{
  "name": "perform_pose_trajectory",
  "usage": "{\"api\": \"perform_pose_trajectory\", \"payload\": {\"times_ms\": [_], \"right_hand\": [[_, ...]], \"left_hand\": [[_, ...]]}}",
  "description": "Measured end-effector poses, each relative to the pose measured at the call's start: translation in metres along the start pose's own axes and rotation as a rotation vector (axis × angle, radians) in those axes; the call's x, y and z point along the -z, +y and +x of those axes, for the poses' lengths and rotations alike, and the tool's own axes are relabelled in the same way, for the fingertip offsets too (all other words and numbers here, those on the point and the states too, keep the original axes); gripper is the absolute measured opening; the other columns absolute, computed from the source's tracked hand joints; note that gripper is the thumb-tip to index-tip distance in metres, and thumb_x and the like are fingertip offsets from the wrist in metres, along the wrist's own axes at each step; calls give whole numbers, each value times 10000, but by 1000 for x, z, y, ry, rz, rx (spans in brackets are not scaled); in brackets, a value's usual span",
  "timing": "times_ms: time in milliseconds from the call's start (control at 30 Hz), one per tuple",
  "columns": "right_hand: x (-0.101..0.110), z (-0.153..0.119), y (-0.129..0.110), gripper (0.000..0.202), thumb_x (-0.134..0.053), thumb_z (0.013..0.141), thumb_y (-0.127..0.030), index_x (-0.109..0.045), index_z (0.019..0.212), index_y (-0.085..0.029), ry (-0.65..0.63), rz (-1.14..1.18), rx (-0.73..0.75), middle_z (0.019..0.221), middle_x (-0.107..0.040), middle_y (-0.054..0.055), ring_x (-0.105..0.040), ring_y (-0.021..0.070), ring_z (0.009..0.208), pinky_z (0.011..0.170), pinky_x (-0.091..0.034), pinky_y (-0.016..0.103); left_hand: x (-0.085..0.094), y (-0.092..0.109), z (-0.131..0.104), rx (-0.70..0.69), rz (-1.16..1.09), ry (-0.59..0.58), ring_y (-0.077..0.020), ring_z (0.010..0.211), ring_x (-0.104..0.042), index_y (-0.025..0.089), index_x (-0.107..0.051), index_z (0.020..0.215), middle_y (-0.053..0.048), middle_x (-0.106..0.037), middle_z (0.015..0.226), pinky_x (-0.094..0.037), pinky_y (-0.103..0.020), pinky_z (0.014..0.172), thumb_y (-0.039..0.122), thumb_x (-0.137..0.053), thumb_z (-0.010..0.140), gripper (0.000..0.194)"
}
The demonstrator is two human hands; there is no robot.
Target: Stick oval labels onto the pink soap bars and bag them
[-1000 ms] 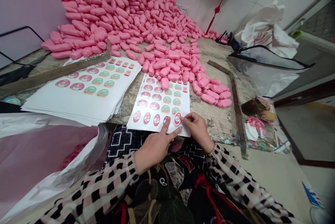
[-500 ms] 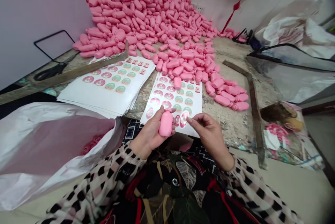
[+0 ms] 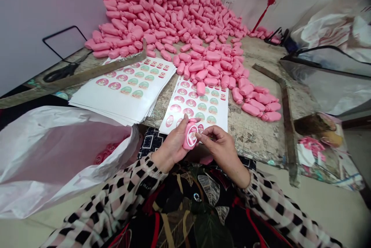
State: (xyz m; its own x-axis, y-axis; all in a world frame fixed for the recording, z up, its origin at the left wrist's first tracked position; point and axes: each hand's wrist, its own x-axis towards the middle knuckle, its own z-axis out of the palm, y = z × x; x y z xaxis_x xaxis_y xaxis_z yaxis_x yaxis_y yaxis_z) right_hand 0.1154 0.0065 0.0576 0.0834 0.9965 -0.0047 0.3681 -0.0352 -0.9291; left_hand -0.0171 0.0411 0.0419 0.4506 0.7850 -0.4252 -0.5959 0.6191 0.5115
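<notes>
Bottle (image 3: pixel 186 144) smooth plastic; sticker sheet (image 3: pixel 197 113) paper; tabletop (image 3: pixel 246 139) rough, scuffed; sleeve (image 3: pixel 124 190) cloth

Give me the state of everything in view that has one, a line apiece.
Left hand: closed around a bottle
Right hand: fingertips touching the oval sticker
Pink bottle: held, sticker against its front
Oval sticker: on the bottle, full adhesion unclear
Near sticker sheets: flat, far end under bottles
Left sheet stack: flat, under a bar
White bag: open, pink items inside
Scissors: lying down, blades unclear
</notes>
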Motion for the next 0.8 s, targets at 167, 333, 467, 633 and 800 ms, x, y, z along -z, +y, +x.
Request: {"api": "perform_pose_trajectory", "payload": {"times_ms": [167,333,467,633,800], "right_hand": [[-2,0,3,233,-642,734,-421,-605,707,-193,-6,10,2,666,-617,-14,-534,123,616,592,-413,241],[-3,1,8,236,-641,734,-426,-612,723,-193,0,-21,-4,704,-633,-3,-542,130,640,604,-417,243],[-3,2,7,246,-644,729,-433,-613,716,-189,-4,-33,-7,687,-625,-7,-540,127,623,588,-410,239],[-3,0,5,254,-641,735,-443,-605,721,-192,-26,-6,-32,675,-634,-5,-563,131,609,586,-429,247],[-3,-3,8,254,-618,752,-456,-595,746,-202,-67,49,-76,649,-638,-5,-577,140,568,583,-452,272]], "left_hand": [[1,-2,2,-4,-9,-11,-104,584,-553,135,-563,1129,-31,-566,714,-469,-220,550,568,-483,807,545],[-1,-2,2,-5,-18,13,-99,567,-541,130,-565,1113,-32,-562,715,-463,-217,534,563,-490,806,536],[-3,-1,0,-8,-15,22,-96,569,-538,137,-579,1049,-34,-564,727,-460,-210,521,559,-494,805,495],[-3,-1,-1,-9,14,13,-100,576,-547,154,-581,1034,-33,-565,744,-470,-209,501,560,-488,807,475],[2,1,-4,59,107,-46,-111,538,-552,186,-553,1112,-34,-575,763,-493,-246,469,580,-457,811,505]]}}
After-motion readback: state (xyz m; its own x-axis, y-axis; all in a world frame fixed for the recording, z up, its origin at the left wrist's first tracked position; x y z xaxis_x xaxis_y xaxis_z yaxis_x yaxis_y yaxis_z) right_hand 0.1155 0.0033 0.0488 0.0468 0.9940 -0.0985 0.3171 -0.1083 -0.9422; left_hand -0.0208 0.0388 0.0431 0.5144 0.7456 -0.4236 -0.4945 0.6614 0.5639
